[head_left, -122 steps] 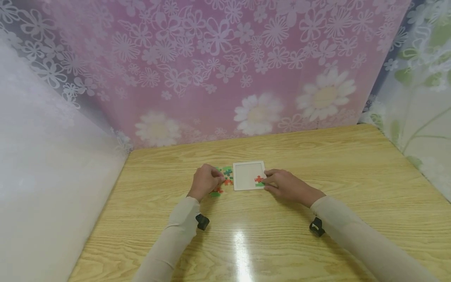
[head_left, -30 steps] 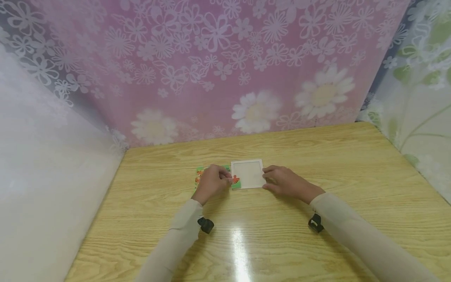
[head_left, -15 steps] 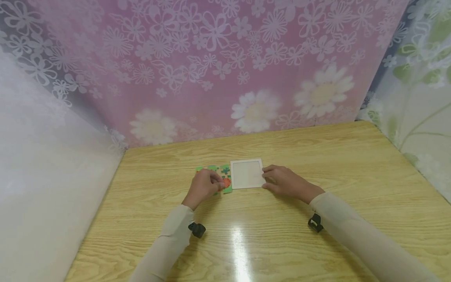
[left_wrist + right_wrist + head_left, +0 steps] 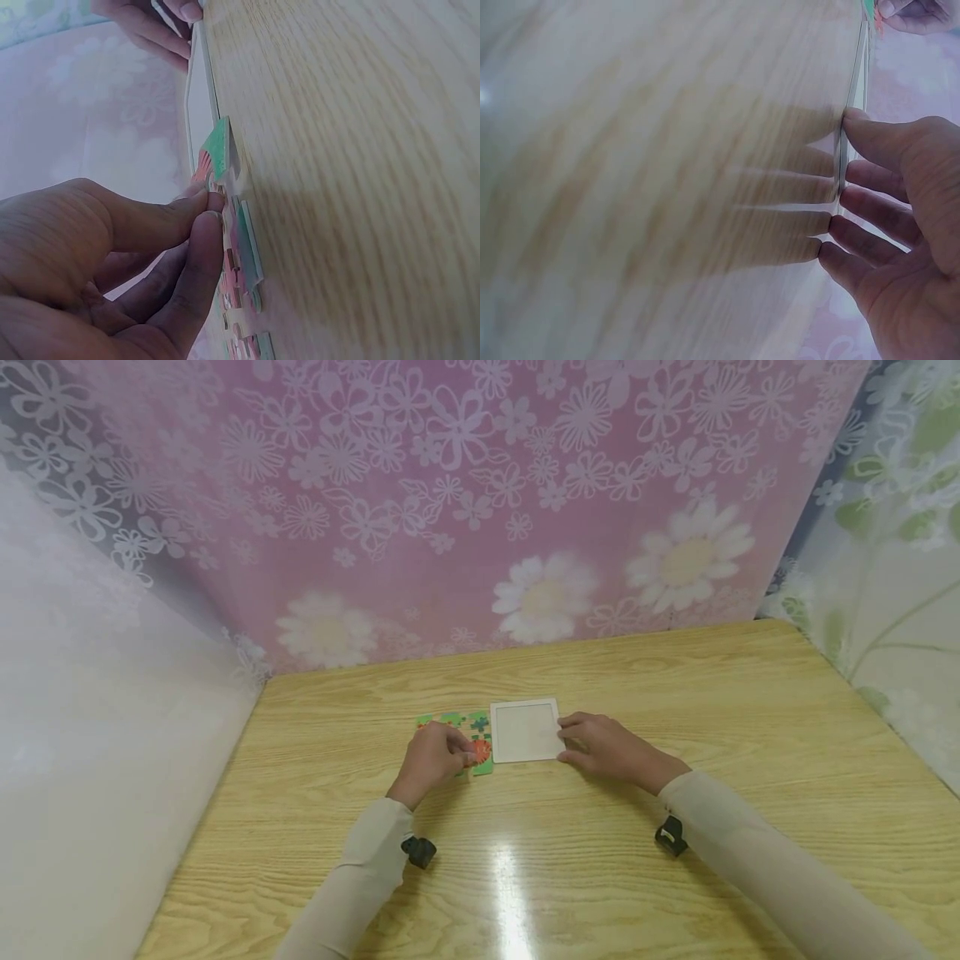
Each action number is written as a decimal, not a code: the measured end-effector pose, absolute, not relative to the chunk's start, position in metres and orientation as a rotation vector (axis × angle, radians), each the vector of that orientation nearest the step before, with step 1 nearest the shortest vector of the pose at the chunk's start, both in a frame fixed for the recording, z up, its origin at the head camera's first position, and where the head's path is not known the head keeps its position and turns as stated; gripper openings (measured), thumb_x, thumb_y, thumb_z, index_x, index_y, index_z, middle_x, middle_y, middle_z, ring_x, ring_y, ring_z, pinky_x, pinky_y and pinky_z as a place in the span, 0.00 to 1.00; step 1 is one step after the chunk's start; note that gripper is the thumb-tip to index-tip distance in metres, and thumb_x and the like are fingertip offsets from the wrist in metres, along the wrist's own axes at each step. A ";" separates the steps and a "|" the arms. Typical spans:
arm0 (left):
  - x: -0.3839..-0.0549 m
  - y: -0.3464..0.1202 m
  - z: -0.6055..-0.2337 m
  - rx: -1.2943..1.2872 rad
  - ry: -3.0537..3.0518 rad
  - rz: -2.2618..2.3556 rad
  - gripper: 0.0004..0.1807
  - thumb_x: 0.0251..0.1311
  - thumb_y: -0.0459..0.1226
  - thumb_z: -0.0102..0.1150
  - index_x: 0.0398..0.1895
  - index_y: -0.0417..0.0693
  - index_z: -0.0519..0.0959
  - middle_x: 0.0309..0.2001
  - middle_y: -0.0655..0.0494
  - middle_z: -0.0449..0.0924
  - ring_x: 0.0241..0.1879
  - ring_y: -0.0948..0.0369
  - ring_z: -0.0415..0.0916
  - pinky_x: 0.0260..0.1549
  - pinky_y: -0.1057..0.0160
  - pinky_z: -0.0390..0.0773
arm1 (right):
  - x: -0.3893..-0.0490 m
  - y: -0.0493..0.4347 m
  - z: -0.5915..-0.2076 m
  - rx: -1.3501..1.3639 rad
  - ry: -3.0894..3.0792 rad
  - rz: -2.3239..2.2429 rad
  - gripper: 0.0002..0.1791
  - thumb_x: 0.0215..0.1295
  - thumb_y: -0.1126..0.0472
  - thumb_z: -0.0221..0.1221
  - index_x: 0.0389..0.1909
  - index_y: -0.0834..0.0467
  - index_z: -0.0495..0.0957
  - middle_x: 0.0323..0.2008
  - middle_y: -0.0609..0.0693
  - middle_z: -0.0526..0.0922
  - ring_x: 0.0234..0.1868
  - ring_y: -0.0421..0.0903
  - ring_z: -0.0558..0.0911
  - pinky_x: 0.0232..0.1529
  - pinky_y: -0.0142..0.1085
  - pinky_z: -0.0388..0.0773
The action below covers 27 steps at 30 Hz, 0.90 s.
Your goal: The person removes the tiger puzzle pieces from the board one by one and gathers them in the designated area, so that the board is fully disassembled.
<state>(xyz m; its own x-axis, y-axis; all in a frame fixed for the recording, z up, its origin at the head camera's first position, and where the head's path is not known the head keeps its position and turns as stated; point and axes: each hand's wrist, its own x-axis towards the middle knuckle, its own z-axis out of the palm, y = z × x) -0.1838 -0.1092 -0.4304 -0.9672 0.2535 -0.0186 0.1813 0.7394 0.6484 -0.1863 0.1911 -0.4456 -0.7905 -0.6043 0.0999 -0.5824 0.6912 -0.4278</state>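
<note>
My left hand pinches a red-and-green jigsaw piece between thumb and fingers, just left of a white puzzle tray. In the left wrist view that piece stands tilted, its green edge raised off the table close to the tray. Several other jigsaw pieces lie left of the tray, partly hidden by the hand. Nothing lies in the tray. My right hand touches the tray's right edge, thumb and fingertips spread along it; the right wrist view shows those fingers fairly straight.
The wooden table reaches a pink flowered curtain at the back. A pale wall or cloth borders it on the left, a leaf-patterned one on the right. Black wrist cameras hang under both forearms.
My left hand has drawn left off the tray's lower-left corner with a red-and-green piece. Earlier a piece lay at the tray's lower right. The right hand stays at the tray's edge.
</note>
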 end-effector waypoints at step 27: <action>-0.179 -0.107 -0.426 0.348 2.843 1.005 0.03 0.60 0.34 0.72 0.30 0.44 0.90 0.31 0.56 0.86 0.28 0.62 0.80 0.30 0.59 0.81 | -0.186 0.192 -0.444 -1.001 2.834 -0.710 0.18 0.70 0.61 0.64 0.53 0.71 0.82 0.60 0.69 0.78 0.62 0.64 0.77 0.60 0.57 0.74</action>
